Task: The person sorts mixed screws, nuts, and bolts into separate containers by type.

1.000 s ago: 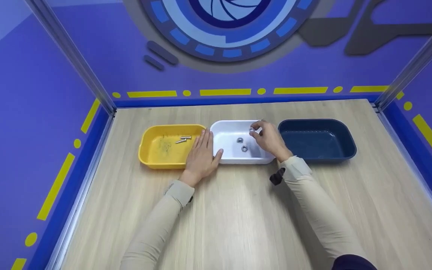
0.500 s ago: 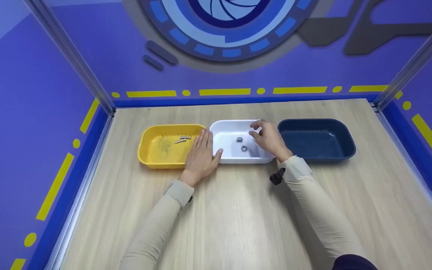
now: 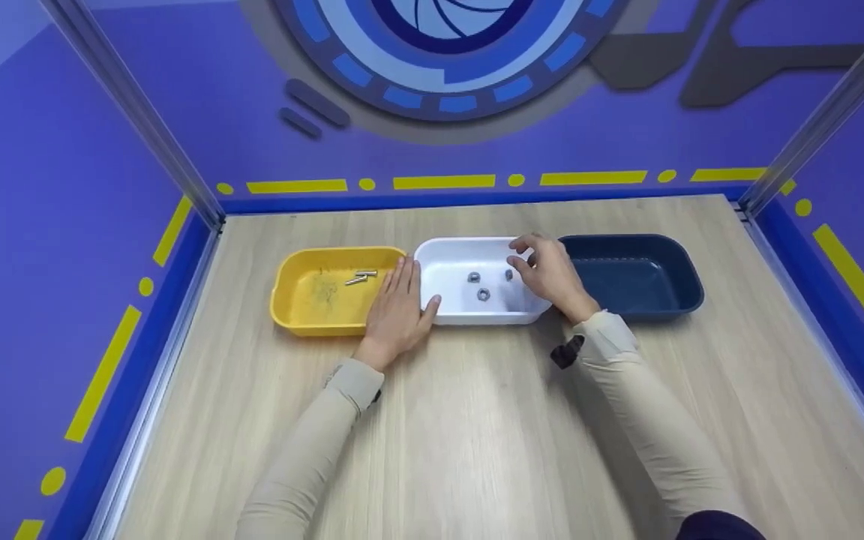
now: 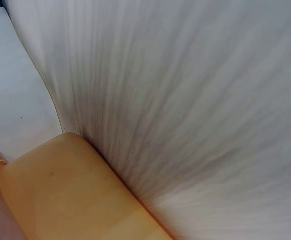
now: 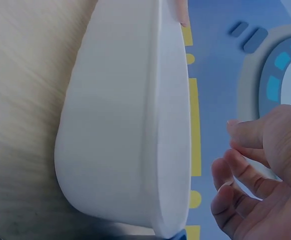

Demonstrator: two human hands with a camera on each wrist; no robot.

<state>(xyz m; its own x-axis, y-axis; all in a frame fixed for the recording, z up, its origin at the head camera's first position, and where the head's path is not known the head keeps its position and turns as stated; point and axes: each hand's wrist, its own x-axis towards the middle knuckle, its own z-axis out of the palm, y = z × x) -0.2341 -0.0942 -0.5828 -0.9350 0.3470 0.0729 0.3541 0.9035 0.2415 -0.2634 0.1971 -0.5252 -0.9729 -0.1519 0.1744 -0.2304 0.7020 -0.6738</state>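
My left hand [image 3: 394, 307] lies with straight fingers across the meeting rims of the yellow tray [image 3: 304, 330] and the white tray [image 3: 469, 319], its thumb at the white one's front edge. Three metal nuts sit in the white tray: one nut [image 3: 474, 277], another nut [image 3: 483, 295] and a third nut [image 3: 508, 275] just below my right fingertips. My right hand [image 3: 552, 274] hovers over that tray's right end, fingers loosely bent, thumb and forefinger apart with nothing between them; the right wrist view shows the same hand [image 5: 265, 175] beyond the tray wall.
Small metal bolts [image 3: 361, 277] lie in the yellow tray, on a floor with dark smudges. A dark blue tray [image 3: 627, 311] stands at the right of the row. Printed blue panels [image 3: 432, 161] with metal corner posts enclose the wooden table [image 3: 462, 427].
The nut that my right thumb and forefinger pinched was let go and now lies in the white tray. My right hand has shifted slightly right. My left hand stays on the rims.
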